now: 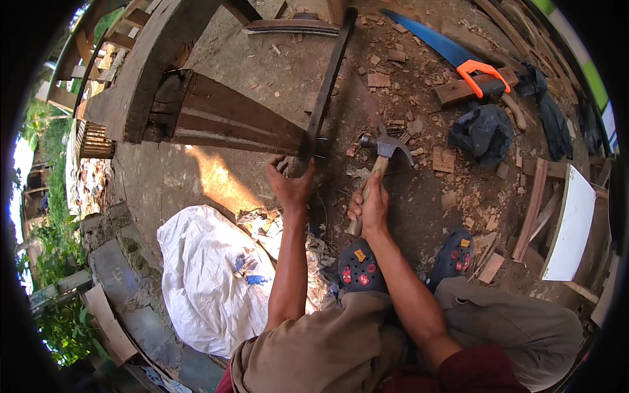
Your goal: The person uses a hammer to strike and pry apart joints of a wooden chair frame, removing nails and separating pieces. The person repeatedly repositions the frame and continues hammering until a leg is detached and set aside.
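My right hand (371, 208) is wrapped round the wooden handle of a claw hammer (386, 145), whose metal head is up near the nails. A long dark wooden strip (331, 78) lies across the end of a wooden leg (236, 118). At that joint, my left hand (290, 188) grips the strip's near end, thumb against the strip and fingers curled by the leg. Two thin nails (322, 139) stick out of the strip on the side facing the hammer, with a small gap between them and the hammer head.
A blue handsaw (432, 36) with an orange handle rests on a wood block (455, 93) at far right. Near it lies a black plastic bag (483, 134). Wood chips litter the ground. A white sack (209, 281) lies at left; scrap boards (532, 209) lean at right.
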